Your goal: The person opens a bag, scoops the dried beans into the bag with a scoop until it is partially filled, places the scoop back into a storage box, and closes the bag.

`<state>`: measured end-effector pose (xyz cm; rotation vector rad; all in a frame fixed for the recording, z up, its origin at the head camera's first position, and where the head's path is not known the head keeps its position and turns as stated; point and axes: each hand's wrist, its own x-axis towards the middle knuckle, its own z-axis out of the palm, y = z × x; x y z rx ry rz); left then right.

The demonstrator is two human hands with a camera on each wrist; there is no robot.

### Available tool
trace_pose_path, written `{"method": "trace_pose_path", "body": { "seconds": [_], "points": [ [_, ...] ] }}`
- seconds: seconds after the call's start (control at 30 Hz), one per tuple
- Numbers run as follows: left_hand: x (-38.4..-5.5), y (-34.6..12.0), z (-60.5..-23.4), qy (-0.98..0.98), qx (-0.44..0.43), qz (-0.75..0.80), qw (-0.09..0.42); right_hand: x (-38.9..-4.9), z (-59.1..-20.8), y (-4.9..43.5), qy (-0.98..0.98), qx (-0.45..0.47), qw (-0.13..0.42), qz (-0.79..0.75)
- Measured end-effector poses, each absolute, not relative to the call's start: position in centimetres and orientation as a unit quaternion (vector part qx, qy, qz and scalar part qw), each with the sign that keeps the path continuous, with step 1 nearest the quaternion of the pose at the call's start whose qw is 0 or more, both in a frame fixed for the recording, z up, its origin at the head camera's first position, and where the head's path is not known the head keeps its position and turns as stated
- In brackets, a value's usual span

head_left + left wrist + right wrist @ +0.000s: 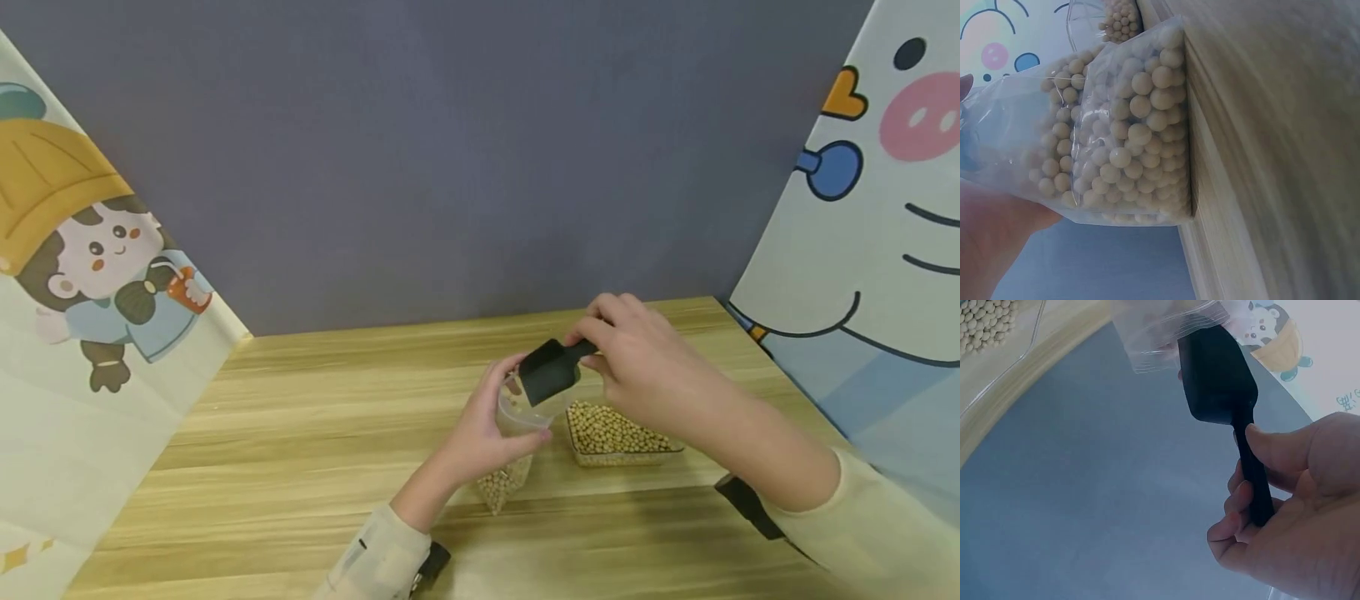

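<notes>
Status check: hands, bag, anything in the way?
Left hand holds bag, beans inside. Right hand grips scoop at bag's mouth. Bean tray beside bag; nothing visibly blocking.

Screened tabletop booth. A wood-grain tabletop [300, 433] forms the base; a plain grey-blue back panel [480, 167] stands along its far edge, and pale printed panels rise at either side, so that the surface is enclosed on three sides. The left panel [45, 417] carries a cartoon child [112, 250] in a yellow cap; the right panel [795, 242] carries a large cartoon animal with a pink snout [922, 117]. The black scoop [550, 375] and tray [626, 458] of beans [615, 429] are kitchen-type wares, but the kind of building around the booth cannot be determined.
</notes>
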<state>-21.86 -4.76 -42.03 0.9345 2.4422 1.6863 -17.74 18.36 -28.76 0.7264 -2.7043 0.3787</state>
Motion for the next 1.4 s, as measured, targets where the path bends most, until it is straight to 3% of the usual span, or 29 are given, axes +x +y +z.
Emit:
{"method": "trace_pose_path", "body": {
  "seconds": [0.13,0.33,0.53,0.73,0.97,1.2,1.4],
  "points": [
    [-21.8,-4.5,-42.0,0.783,0.309,0.539,0.006,-17.7,-28.9,19.3,-0.948,0.237,0.164,0.132],
    [-21.7,-4.5,-41.8,0.786,0.305,0.539,0.003,-18.3,-29.7,24.6,-0.958,0.191,0.144,0.158],
    [-21.6,-4.9,-41.8,0.791,0.292,0.537,0.004,-19.6,-32.2,28.9,-0.972,0.190,0.116,0.073],
    [-21.8,-5.0,-41.8,0.790,0.303,0.533,0.000,-19.8,-33.5,28.9,-0.967,0.223,0.110,-0.061],
    [-21.9,-5.0,-41.7,0.795,0.304,0.525,-0.001,-20.2,-33.3,26.7,-0.962,0.239,0.044,-0.126],
    [-21.8,-5.2,-41.6,0.797,0.301,0.524,0.002,-20.4,-34.7,27.8,-0.971,0.230,0.019,-0.054],
    [-21.8,-5.2,-41.6,0.796,0.308,0.521,0.002,-20.7,-36.7,30.2,-0.974,0.210,-0.034,0.077]
  ]
}}
